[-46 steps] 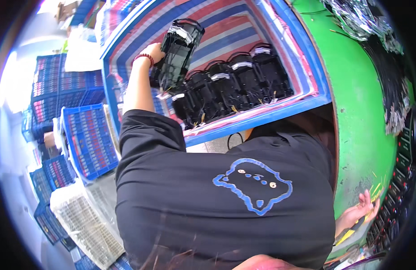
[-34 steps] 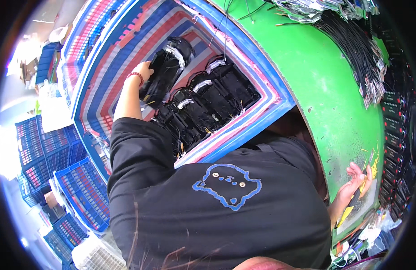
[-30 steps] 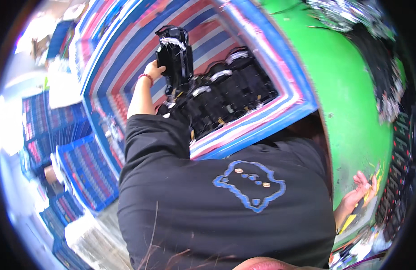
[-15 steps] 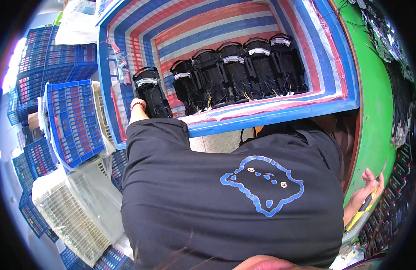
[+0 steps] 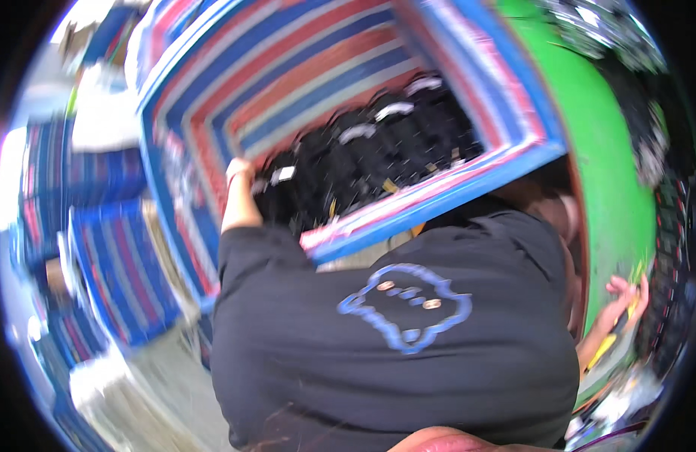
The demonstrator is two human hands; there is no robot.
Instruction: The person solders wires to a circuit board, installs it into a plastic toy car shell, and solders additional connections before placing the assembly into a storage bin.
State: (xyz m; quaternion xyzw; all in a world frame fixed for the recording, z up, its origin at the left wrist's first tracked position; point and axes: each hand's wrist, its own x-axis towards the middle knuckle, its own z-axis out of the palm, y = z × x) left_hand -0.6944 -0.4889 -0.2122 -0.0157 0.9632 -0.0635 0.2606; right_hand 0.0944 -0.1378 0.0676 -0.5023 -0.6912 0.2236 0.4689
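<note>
Left hand [image 5: 241, 172] on blurred black boxy part [image 5: 281, 197] in striped woven bin [image 5: 431, 196], grip unclear; right hand [image 5: 625, 297] open on green table [image 5: 607, 188].

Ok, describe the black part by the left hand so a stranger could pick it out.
Find the big striped bin beside the green table. A row of black parts lies inside; the black part is the leftmost, right next to the left hand.
</note>
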